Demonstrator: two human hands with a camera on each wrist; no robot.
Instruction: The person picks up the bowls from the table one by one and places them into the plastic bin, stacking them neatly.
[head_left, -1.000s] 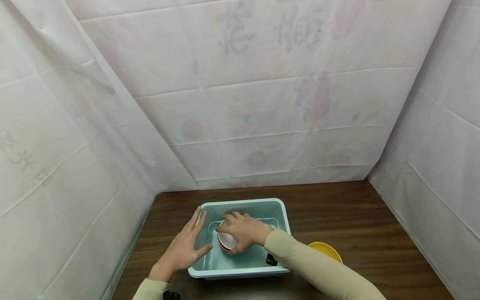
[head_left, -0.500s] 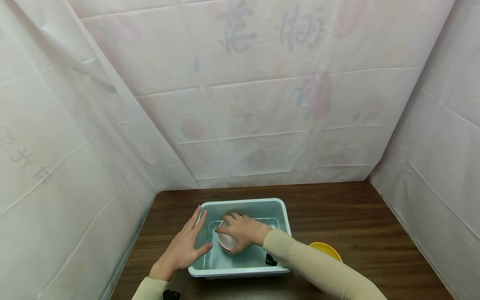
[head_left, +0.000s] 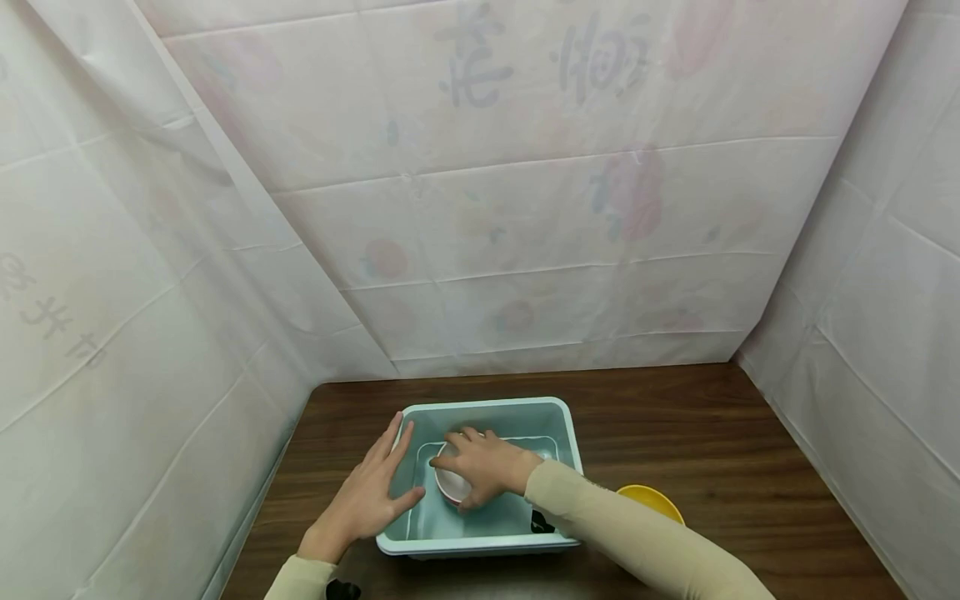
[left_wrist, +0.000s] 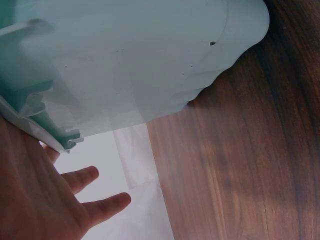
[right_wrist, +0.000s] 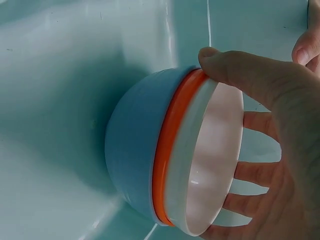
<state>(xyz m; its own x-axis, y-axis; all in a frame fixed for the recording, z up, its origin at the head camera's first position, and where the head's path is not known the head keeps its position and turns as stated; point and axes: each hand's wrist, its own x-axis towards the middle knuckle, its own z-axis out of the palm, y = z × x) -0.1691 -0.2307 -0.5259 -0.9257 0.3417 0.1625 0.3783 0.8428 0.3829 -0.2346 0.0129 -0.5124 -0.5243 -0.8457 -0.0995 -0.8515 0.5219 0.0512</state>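
In the head view, my right hand (head_left: 491, 467) reaches down into a pale blue-green plastic tub (head_left: 480, 544). It grips a nested stack of bowls across the top. The right wrist view shows a blue bowl (right_wrist: 132, 145) outermost, an orange bowl (right_wrist: 167, 150) inside it, and a white bowl (right_wrist: 220, 160) innermost. My thumb lies at the near rims while the other fingers span the far side. At the tub's left side, my left hand (head_left: 363, 496) has its fingers spread along the rim. The left wrist view shows its fingers past the tub's outer wall (left_wrist: 125, 65).
A yellow bowl (head_left: 651, 502) sits on the dark wood table (head_left: 645, 417) to the right of the tub, partly behind my right sleeve (head_left: 615, 525). White printed sheets (head_left: 525, 250) hang at the back and both sides.
The white bowl has settled slightly lower, so less of the orange rim shows in the head view. Both hands stay nearly in place.
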